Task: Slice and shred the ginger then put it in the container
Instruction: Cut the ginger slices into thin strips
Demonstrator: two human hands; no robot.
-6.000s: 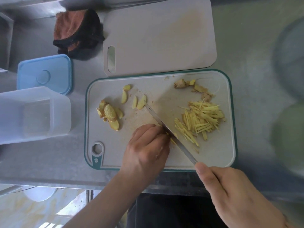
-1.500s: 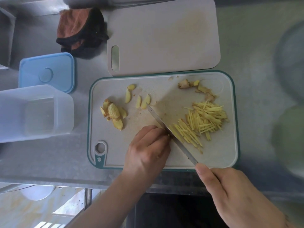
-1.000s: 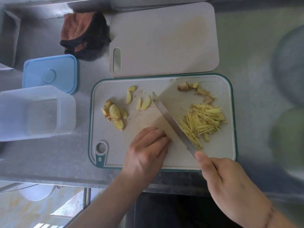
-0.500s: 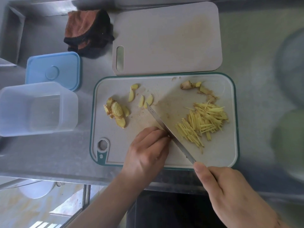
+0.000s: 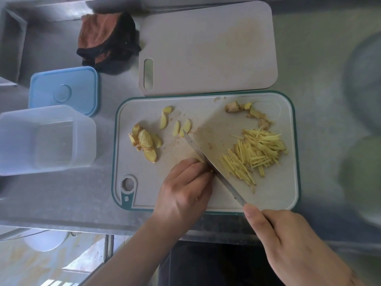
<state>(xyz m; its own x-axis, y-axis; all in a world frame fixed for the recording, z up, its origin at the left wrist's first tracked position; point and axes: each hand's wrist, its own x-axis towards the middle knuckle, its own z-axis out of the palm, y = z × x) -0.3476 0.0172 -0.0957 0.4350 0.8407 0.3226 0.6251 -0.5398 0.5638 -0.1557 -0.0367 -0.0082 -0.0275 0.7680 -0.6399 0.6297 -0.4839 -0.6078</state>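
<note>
I look down on a green-rimmed board (image 5: 292,141). My right hand (image 5: 292,250) grasps a knife (image 5: 214,170), its blade angled across the board. My left hand (image 5: 185,193) curls fingertips down beside the blade, pinning ginger I cannot see beneath them. Right of the blade lies a heap of shreds (image 5: 255,153). Left of it wait several slices (image 5: 165,122) and a stacked pile (image 5: 145,143) (knobbly trimmings sit at the far edge). The container (image 5: 47,139) stands left, holding no ginger. I judge shredding roughly half done.
</note>
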